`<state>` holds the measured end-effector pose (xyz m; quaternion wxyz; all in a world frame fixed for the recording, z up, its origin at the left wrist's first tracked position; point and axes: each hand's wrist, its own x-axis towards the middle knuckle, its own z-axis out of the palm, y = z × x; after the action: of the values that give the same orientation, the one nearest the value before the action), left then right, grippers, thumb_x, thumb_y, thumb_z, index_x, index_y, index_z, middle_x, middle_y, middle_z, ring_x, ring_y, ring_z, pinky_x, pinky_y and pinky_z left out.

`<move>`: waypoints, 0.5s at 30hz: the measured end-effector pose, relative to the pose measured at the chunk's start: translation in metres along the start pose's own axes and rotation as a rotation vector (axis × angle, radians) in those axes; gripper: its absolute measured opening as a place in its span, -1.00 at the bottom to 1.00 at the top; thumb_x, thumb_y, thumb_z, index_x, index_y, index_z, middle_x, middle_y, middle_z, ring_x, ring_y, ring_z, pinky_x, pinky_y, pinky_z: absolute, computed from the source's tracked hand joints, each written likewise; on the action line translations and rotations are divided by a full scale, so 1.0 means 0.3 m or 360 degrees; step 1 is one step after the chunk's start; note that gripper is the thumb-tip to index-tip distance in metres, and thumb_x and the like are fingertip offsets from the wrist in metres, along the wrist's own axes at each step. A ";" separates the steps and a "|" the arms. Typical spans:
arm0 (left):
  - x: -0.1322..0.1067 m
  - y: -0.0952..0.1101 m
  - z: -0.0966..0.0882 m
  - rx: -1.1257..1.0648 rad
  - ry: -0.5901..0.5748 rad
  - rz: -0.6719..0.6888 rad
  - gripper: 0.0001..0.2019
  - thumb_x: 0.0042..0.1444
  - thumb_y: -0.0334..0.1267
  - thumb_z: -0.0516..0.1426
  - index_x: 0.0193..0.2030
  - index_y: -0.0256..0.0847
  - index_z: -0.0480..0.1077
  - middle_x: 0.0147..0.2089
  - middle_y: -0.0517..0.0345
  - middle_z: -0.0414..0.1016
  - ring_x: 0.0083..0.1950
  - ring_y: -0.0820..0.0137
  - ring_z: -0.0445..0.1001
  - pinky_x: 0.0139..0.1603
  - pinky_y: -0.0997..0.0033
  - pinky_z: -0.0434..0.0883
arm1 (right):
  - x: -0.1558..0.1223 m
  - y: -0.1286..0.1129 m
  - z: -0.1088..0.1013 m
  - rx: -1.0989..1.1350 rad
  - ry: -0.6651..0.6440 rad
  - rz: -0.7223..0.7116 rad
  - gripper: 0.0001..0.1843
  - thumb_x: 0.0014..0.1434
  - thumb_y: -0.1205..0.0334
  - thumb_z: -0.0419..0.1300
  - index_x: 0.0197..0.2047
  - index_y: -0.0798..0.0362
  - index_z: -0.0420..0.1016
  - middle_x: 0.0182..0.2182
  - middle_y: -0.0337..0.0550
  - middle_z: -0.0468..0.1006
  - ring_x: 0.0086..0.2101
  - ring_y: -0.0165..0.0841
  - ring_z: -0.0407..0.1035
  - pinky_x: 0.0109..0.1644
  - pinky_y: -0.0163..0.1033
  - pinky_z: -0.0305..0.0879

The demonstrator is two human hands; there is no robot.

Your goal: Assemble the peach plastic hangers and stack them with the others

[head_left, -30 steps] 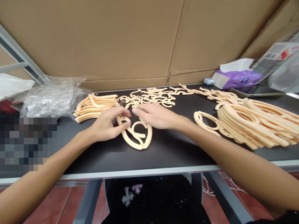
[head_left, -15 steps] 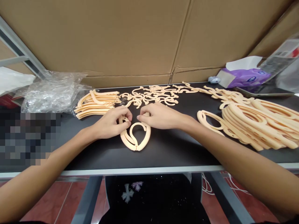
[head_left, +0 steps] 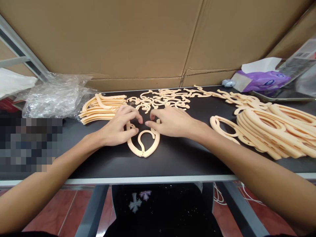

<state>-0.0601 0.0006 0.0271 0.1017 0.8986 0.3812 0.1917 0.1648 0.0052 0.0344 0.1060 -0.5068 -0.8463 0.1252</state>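
A cream plastic loop-shaped piece, which looks like a folding clothes hanger, lies flat on the black table between my hands. A thin curved bar runs inside its outline. My left hand is at the piece's upper left end, thumb and fingers apart. Across from it, my right hand hovers by the upper right end with a gap between thumb and forefinger. Both hands partly hide the ends of the piece, so I cannot tell whether they touch it.
Behind my left hand lies a stack of curved cream bars, beside crumpled clear plastic bags. Small cream hooks are scattered along the back. At right stand piled cream loop pieces, a purple tissue pack and a dark flat device.
The fingers of both hands have spread from the ends of the loop piece, where they were pinched. The piece stays in nearly the same place.
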 end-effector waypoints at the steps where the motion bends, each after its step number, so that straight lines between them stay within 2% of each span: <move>1: -0.001 0.001 -0.007 0.0041 0.0060 0.0007 -0.80 0.10 -0.19 0.08 -0.17 -0.17 0.43 -0.06 0.02 0.42 0.06 0.17 0.33 0.14 0.10 0.30 | 0.001 0.004 0.001 0.0006 0.0016 0.0005 -0.64 0.27 -0.12 0.10 -0.22 -0.02 0.53 -0.32 -0.03 0.58 -0.32 -0.19 0.38 -0.30 -0.18 0.05; 4: -0.006 -0.002 -0.031 0.0150 0.0140 -0.0122 -0.87 0.08 -0.18 0.10 -0.29 -0.16 0.36 -0.37 0.18 0.35 -0.29 0.31 0.34 -0.21 0.29 0.32 | 0.006 0.016 0.003 0.0053 0.0032 0.0015 -0.68 0.25 -0.08 0.14 -0.32 -0.02 0.53 -0.36 -0.07 0.57 -0.35 -0.23 0.36 -0.31 -0.18 0.06; 5: -0.007 -0.003 -0.036 0.0174 0.0123 -0.0203 -0.88 0.08 -0.17 0.10 -0.33 -0.15 0.34 -0.48 0.25 0.28 -0.41 0.37 0.28 -0.33 0.33 0.26 | 0.007 0.018 0.003 0.0085 0.0036 0.0011 -0.70 0.23 -0.05 0.17 -0.33 -0.02 0.53 -0.36 -0.08 0.58 -0.36 -0.25 0.36 -0.31 -0.19 0.06; 7: -0.009 -0.005 -0.041 0.0188 0.0029 -0.0338 -0.86 0.11 -0.15 0.10 -0.37 -0.14 0.34 -0.59 0.31 0.22 -0.53 0.41 0.21 -0.44 0.37 0.15 | 0.009 0.018 0.005 0.0144 0.0047 -0.0003 -0.73 0.20 -0.02 0.20 -0.34 0.00 0.56 -0.37 -0.10 0.59 -0.39 -0.28 0.35 -0.33 -0.19 0.07; 9: -0.007 -0.003 -0.035 0.0149 -0.0076 -0.0356 -0.83 0.14 -0.14 0.08 -0.37 -0.15 0.39 -0.59 0.30 0.30 -0.54 0.42 0.25 -0.46 0.39 0.15 | 0.009 0.016 0.006 0.0187 0.0048 -0.0033 -0.73 0.20 0.01 0.18 -0.34 0.01 0.59 -0.39 -0.12 0.59 -0.42 -0.32 0.33 -0.35 -0.20 0.08; 11: -0.005 0.002 -0.025 0.0046 -0.0144 -0.0285 -0.79 0.20 -0.13 0.06 -0.31 -0.17 0.43 -0.52 0.26 0.41 -0.50 0.41 0.33 -0.44 0.40 0.21 | 0.008 0.014 0.006 0.0227 0.0028 -0.0098 -0.72 0.21 0.07 0.15 -0.33 0.03 0.62 -0.41 -0.15 0.59 -0.44 -0.36 0.31 -0.35 -0.22 0.10; 15: -0.001 0.010 -0.010 -0.0106 -0.0145 -0.0158 -0.72 0.29 -0.06 0.04 -0.15 -0.20 0.45 -0.33 0.16 0.54 -0.36 0.39 0.45 -0.34 0.41 0.32 | 0.008 0.016 0.005 0.0277 0.0031 -0.0182 -0.70 0.19 0.25 0.09 -0.16 0.08 0.64 -0.41 -0.16 0.58 -0.44 -0.39 0.32 -0.35 -0.27 0.11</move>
<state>-0.0597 -0.0016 0.0306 0.1581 0.8826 0.4137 0.1579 0.1671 0.0095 0.0315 0.1649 -0.4478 -0.8587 0.1869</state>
